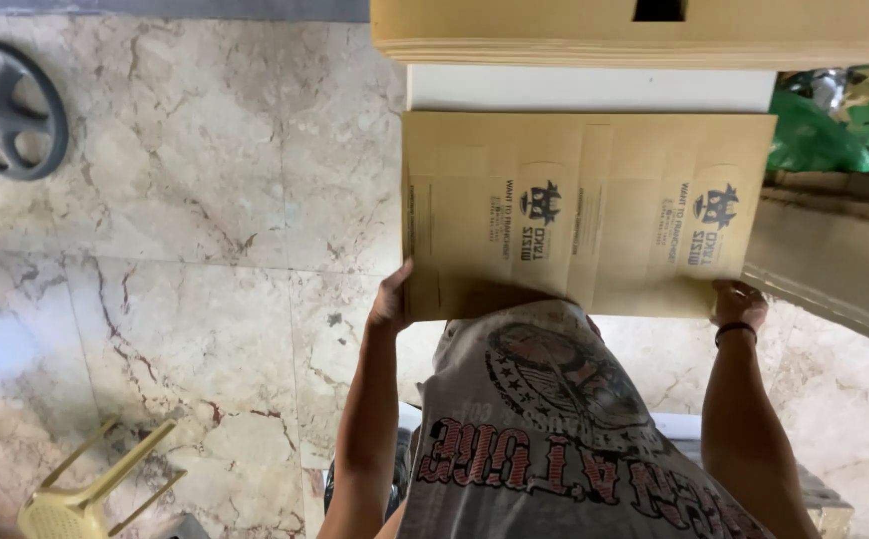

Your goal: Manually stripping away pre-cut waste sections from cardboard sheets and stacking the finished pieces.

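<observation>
Cardboard sheet, flattened box, held level at chest height between both hands. Left hand grips its near-left corner, right hand clamps the near-right corner. Stack of flat cartons just beyond it. Marble floor below, yellow plastic chair well apart.

Below me: floor of beige marble tiles with brown veining. Resting on it, a dark spoked wheel at far left, and a yellow plastic stool tipped on its side, near left. The two lie well apart on the tiles.
</observation>
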